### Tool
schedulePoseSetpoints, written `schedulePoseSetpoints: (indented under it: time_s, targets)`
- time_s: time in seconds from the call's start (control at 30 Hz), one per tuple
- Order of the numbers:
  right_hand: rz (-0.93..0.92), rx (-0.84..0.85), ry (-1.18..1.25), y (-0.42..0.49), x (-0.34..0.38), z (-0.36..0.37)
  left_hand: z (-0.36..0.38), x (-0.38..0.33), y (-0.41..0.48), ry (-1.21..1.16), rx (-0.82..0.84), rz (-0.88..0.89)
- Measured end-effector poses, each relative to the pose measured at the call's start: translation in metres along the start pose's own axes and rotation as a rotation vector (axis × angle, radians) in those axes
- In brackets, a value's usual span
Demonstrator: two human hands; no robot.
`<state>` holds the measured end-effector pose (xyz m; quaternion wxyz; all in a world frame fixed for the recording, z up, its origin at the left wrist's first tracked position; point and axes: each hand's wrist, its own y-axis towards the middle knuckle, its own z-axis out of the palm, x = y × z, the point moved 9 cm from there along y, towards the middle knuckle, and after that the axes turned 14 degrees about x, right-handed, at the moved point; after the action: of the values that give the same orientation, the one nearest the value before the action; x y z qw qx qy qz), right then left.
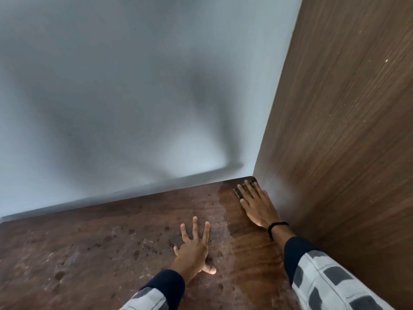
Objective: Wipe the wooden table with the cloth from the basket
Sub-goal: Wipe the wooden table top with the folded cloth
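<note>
right hand point(257, 203) flat, fingers straight, pressing what looks like cloth point(242, 190) into table point(89, 253) corner; left hand point(194, 245) splayed, holding nothing. cloth could bunch against side panel point(346, 130), leaving corner unwiped.

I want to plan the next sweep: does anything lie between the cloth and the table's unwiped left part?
Only the left hand, resting flat on the dusty wood nearer and left of the cloth under the right hand. Nothing else visible on the table.
</note>
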<state>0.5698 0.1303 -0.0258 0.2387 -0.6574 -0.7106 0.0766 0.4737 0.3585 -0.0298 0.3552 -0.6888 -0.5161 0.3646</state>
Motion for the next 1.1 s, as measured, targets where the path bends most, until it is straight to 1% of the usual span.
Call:
schedulePoseSetpoints:
  time_s: [0.1,0.13,0.17,0.2,0.27,0.3,0.33,0.4,0.43,0.47,0.5,0.53,0.6,0.63,0.67,0.7,0.77,0.8,0.83,0.9,0.93,0.97,1.0,1.03,1.07,1.1]
  targets:
    - [-0.248,0.037,-0.177,-0.029,0.02,0.024,-0.001,-0.002,-0.003,0.003,-0.012,0.007]
    - [-0.287,0.063,-0.204,-0.034,0.014,0.026,-0.001,-0.002,-0.003,-0.001,-0.012,0.004]
    - [-0.284,0.079,-0.197,-0.033,0.006,0.025,-0.002,-0.002,-0.003,-0.003,-0.009,0.0]
    - [-0.227,0.067,-0.158,-0.031,-0.003,0.019,-0.002,-0.001,-0.003,-0.002,-0.006,-0.004]
    - [-0.057,-0.016,-0.037,-0.028,-0.014,0.009,-0.002,-0.001,-0.003,-0.004,0.001,-0.003]
    - [-0.026,-0.029,-0.027,-0.031,-0.008,0.013,-0.002,-0.001,-0.004,-0.003,0.001,-0.001]
    - [-0.054,-0.029,-0.053,-0.037,0.004,0.021,-0.002,-0.001,-0.004,-0.002,-0.003,0.001]
    - [-0.247,-0.014,-0.167,-0.06,0.027,0.039,-0.003,0.0,-0.004,-0.001,-0.012,0.001]
    - [-0.327,0.009,-0.212,-0.07,0.028,0.044,-0.004,0.0,-0.004,0.002,-0.018,0.0]
    - [-0.358,0.036,-0.227,-0.074,0.021,0.046,-0.004,0.0,-0.004,0.002,-0.018,0.002]
    - [-0.334,0.054,-0.215,-0.072,0.011,0.043,-0.003,-0.001,-0.005,-0.002,-0.017,0.006]
    - [-0.252,0.04,-0.146,-0.068,0.001,0.035,-0.003,-0.001,-0.005,-0.004,-0.018,0.01]
    - [-0.052,-0.047,0.007,-0.065,-0.01,0.026,-0.003,-0.002,-0.007,-0.003,-0.021,0.014]
    - [-0.013,-0.06,0.006,-0.068,-0.004,0.031,-0.003,-0.002,-0.008,-0.001,-0.024,0.015]
    - [-0.041,-0.072,-0.029,-0.076,0.006,0.037,-0.003,-0.002,-0.008,0.001,-0.03,0.018]
    - [-0.127,-0.077,-0.09,-0.086,0.017,0.045,-0.004,-0.002,-0.008,-0.001,-0.036,0.022]
    - [-0.301,-0.019,-0.18,-0.104,0.018,0.059,-0.004,-0.002,-0.009,0.001,-0.044,0.021]
    - [-0.318,0.008,-0.19,-0.106,0.009,0.059,-0.004,-0.002,-0.01,0.005,-0.044,0.018]
    - [-0.276,0.018,-0.166,-0.103,-0.003,0.056,-0.003,-0.002,-0.01,0.006,-0.042,0.015]
    - [-0.072,-0.046,-0.035,-0.1,-0.022,0.046,-0.003,-0.001,-0.009,0.004,-0.043,0.015]
    - [0.001,-0.072,-0.004,-0.103,-0.019,0.05,-0.002,-0.001,-0.008,0.006,-0.046,0.019]
    - [0.016,-0.081,-0.019,-0.108,-0.009,0.057,-0.001,-0.001,-0.008,0.009,-0.051,0.024]
    - [-0.037,-0.087,-0.069,-0.117,0.007,0.067,-0.001,-0.002,-0.007,0.008,-0.053,0.027]
    - [-0.133,-0.083,-0.136,-0.128,0.024,0.076,0.001,-0.002,-0.007,0.003,-0.055,0.024]
    - [-0.231,-0.084,-0.183,-0.14,0.034,0.082,0.001,-0.001,-0.007,0.003,-0.06,0.022]
    - [-0.282,-0.083,-0.206,-0.145,0.033,0.084,0.001,-0.001,-0.007,0.006,-0.066,0.024]
